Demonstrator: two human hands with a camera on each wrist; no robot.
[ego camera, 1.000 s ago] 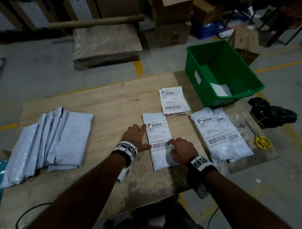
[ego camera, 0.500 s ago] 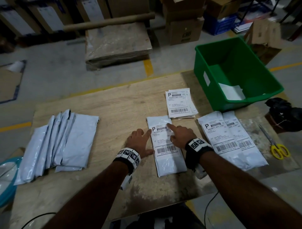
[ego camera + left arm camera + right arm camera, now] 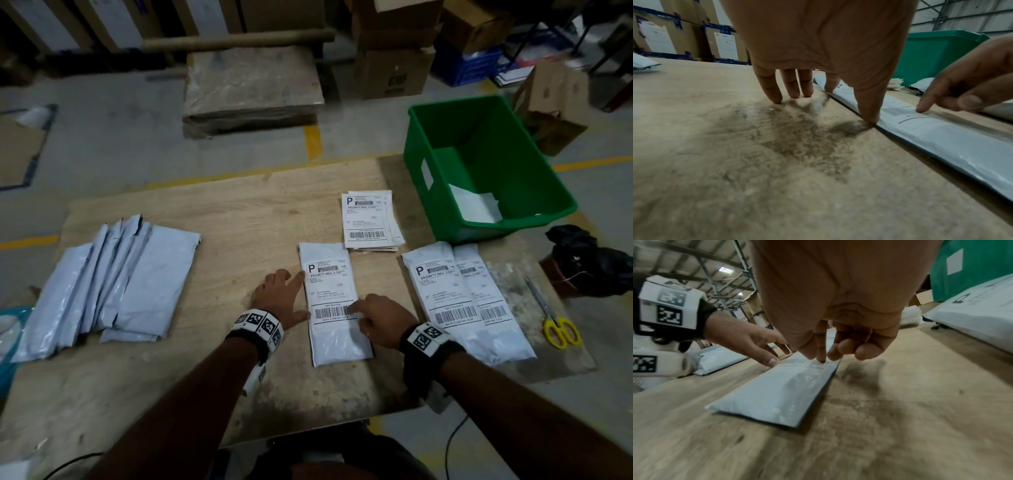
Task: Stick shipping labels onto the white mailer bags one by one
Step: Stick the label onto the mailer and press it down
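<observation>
Mailer (image 3: 334, 305) lies flat at frame centre on the table (image 3: 219, 240), left hand (image 3: 279, 296) splayed wide at its left edge, likely to stop sliding, right hand (image 3: 382, 320) half-curled, holding nothing, forefinger pressing label (image 3: 330, 294) by the barcode to seat it.

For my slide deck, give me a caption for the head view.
Left hand steadies a mailer while right forefinger presses its label flat.

Labelled mailer bags (image 3: 334, 301) – three; green bin (image 3: 486, 164) – one; scissors (image 3: 551, 318) – one pair.
</observation>
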